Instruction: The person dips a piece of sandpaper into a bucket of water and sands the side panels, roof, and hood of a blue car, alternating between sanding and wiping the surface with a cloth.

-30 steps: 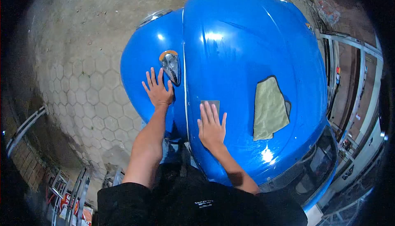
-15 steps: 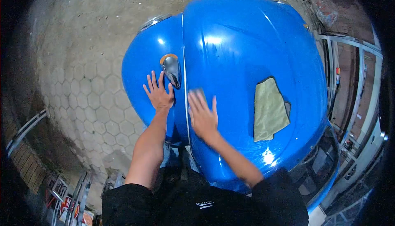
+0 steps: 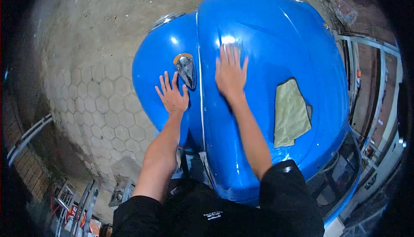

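My left hand point(image 3: 174, 96) lies with fingers spread on the blue car's front fender point(image 3: 148, 64), just below a chrome lamp point(image 3: 186, 71) with an orange lens. Flat on the blue hood point(image 3: 271, 34), to the right of the pale seam point(image 3: 200, 64), is my right hand point(image 3: 232, 74) with fingers stretched forward. A small greyish patch shows around its fingertips; I cannot make out whether it is an object or a reflection. A folded olive-green cloth point(image 3: 292, 114) with a dark edge rests on the hood to the right of my right arm.
Hexagonal paving point(image 3: 103, 103) and bare ground lie left of the car. A round chrome headlight point(image 3: 166, 20) sits at the fender's front. The windshield point(image 3: 336, 178) is at lower right, and metal frames point(image 3: 375, 47) stand beyond. More metal racks point(image 3: 82, 202) are at lower left.
My right hand has slid forward along the hood, away from my body and slightly right. My left hand stays by the lamp. The view has shifted slightly.
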The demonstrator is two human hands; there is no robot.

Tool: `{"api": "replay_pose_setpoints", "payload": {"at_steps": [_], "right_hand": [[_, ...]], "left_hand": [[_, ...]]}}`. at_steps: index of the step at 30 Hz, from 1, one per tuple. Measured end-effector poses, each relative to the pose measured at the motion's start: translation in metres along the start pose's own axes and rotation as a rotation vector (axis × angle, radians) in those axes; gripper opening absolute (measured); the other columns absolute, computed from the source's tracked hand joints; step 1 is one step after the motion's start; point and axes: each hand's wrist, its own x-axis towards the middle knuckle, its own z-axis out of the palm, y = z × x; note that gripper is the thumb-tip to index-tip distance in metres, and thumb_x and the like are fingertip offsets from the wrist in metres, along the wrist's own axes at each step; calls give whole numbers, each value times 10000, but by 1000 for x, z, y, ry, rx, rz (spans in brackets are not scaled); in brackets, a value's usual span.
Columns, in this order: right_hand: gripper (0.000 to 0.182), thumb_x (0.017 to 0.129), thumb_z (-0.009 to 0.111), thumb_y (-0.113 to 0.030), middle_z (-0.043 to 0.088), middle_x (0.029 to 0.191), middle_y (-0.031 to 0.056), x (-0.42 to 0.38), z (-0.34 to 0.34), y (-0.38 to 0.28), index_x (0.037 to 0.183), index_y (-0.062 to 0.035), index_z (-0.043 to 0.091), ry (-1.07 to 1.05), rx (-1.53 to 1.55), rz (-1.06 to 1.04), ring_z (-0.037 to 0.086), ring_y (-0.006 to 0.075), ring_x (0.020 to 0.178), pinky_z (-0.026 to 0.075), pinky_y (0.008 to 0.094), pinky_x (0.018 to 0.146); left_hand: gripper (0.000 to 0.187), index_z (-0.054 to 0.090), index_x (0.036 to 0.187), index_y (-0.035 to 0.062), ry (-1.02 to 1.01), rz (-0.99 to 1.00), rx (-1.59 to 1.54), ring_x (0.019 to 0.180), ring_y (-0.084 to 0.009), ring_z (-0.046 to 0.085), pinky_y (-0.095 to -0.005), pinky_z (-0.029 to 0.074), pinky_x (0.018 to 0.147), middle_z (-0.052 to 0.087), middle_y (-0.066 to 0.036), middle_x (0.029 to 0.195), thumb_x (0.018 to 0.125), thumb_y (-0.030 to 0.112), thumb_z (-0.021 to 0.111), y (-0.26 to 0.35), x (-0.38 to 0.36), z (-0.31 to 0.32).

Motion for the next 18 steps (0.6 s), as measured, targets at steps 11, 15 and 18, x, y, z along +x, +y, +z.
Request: {"api": "replay_pose_setpoints", "payload": {"at_steps": [11, 15, 18], "right_hand": [[534, 1111, 397, -342, 393, 1667, 81, 49, -12, 128, 1605, -139, 407, 76, -143, 239, 315, 326, 1557, 246, 662, 1216], [523, 1111, 405, -339, 389, 1669, 92, 90, 4, 121, 1591, -133, 427, 26, -191, 283, 307, 329, 1560, 245, 676, 1211], [564, 1074, 465, -331, 387, 1672, 80, -27, -22, 59, 1597, -126, 421, 43, -143, 117, 321, 328, 1556, 233, 663, 1219]], "left_hand": [[656, 391, 1611, 290, 5, 3, -2, 1616, -321, 143, -626, 63, 1270, 213, -81, 1745, 984, 455, 491, -1, 1, 2], [652, 382, 1613, 289, -23, -4, 16, 1616, -323, 141, -622, 65, 1272, 211, -85, 1745, 989, 453, 479, -3, -1, 1], [663, 381, 1614, 299, -1, -2, -26, 1616, -318, 145, -617, 65, 1274, 209, -72, 1746, 980, 458, 489, -1, -2, 1]]}}
